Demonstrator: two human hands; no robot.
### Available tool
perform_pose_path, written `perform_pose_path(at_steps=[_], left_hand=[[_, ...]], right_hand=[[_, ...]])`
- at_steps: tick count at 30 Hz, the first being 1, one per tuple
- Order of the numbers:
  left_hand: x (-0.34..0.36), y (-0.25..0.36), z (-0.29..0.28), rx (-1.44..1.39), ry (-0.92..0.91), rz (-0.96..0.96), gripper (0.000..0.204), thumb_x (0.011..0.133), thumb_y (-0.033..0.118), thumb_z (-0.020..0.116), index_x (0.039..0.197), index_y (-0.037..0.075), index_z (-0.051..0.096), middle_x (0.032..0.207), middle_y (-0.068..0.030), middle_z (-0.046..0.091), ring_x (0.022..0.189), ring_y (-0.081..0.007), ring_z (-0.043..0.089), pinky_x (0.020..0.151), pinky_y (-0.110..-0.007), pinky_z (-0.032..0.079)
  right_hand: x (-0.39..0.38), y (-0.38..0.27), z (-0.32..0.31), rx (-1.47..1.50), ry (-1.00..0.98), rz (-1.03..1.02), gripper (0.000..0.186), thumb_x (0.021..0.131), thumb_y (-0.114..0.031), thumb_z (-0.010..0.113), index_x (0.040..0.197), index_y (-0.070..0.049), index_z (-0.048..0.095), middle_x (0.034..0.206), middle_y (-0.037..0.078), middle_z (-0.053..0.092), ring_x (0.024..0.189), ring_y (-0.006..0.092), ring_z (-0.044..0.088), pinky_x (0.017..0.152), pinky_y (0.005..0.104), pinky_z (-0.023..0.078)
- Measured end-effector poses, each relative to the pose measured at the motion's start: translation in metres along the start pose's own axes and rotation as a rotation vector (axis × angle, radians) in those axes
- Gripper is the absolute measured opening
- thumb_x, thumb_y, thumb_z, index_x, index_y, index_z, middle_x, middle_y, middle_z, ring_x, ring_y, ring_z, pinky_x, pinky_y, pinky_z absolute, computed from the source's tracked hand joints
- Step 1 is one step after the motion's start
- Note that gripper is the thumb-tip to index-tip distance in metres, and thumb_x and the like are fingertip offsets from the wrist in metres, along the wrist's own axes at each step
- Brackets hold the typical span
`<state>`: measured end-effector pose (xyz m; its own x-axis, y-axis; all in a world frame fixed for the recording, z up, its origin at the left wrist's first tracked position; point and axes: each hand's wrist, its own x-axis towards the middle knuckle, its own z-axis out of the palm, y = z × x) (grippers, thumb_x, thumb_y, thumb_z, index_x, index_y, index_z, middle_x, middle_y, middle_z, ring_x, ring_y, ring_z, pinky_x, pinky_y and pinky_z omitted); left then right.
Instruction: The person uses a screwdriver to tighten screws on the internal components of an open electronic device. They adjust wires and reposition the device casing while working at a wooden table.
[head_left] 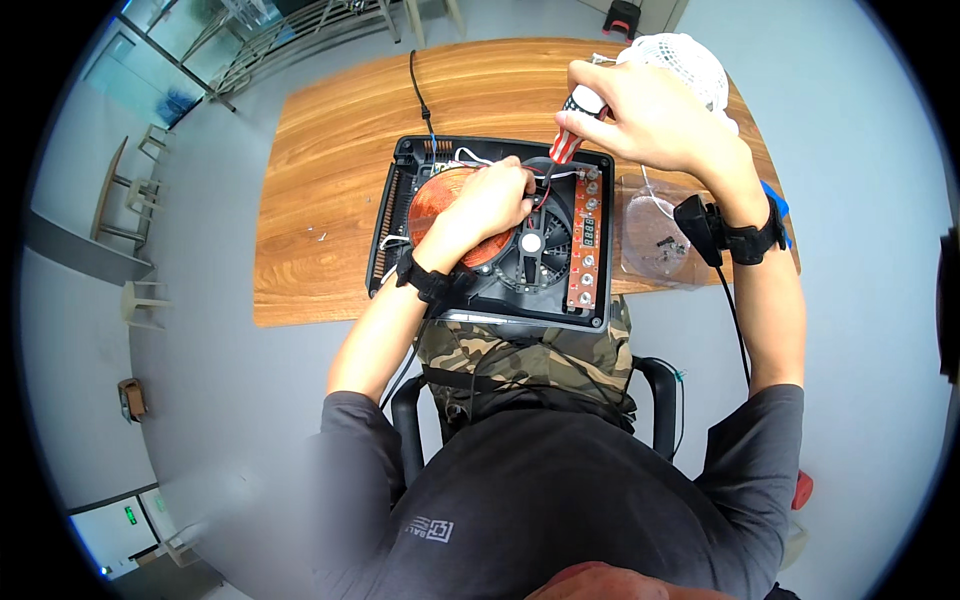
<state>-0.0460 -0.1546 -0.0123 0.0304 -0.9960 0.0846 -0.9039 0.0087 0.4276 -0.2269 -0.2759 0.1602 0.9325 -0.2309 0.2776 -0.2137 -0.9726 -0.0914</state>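
Desk (320, 200): wooden, carrying an opened induction cooker (400, 215).
Right hand (650, 115): gripping a red-striped screwdriver (568, 140).
Left hand (490, 200): closed, resting on the copper coil (432, 195).

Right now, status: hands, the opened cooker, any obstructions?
Right hand gripping striped-handled screwdriver, tip down in opened induction cooker. Left hand resting on copper coil. Wires near tip.

Wooden table (320, 200) with opened cooker (400, 160), clear tub (655, 235), white fan guard (690, 60).
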Motion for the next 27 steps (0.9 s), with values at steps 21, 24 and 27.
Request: perform_pose_path(at_steps=[21,24,27], left_hand=[[0.001,-0.016,0.002,-0.142,-0.039,0.074,0.023,0.086,0.007,0.068,0.106,-0.004,0.074,0.101,-0.0211,0.073,0.097,-0.0355,0.071,0.089,-0.043,0.056],[-0.016,-0.016,-0.016,-0.176,0.062,0.096,0.024,0.091,0.008,0.067,0.111,-0.002,0.074,0.106,-0.0193,0.074,0.100,-0.0341,0.072,0.091,-0.042,0.056],[-0.046,-0.026,-0.041,-0.138,0.094,0.000,0.022,0.092,0.010,0.069,0.111,0.002,0.075,0.105,-0.0162,0.073,0.094,-0.0324,0.072,0.084,-0.039,0.056]], right_hand=[[-0.011,0.004,0.007,0.027,0.053,-0.046,0.042,0.095,-0.047,0.067,0.095,-0.005,0.064,0.071,0.018,0.069,0.070,0.0386,0.069,0.063,0.0462,0.055],[-0.018,0.006,0.009,0.091,0.113,-0.091,0.035,0.094,-0.037,0.072,0.100,-0.003,0.064,0.070,0.015,0.062,0.065,0.0313,0.064,0.061,0.0405,0.049],[-0.026,0.011,0.010,0.235,0.081,-0.034,0.028,0.093,-0.029,0.074,0.099,-0.004,0.064,0.071,0.007,0.055,0.061,0.0180,0.053,0.057,0.0320,0.041]])
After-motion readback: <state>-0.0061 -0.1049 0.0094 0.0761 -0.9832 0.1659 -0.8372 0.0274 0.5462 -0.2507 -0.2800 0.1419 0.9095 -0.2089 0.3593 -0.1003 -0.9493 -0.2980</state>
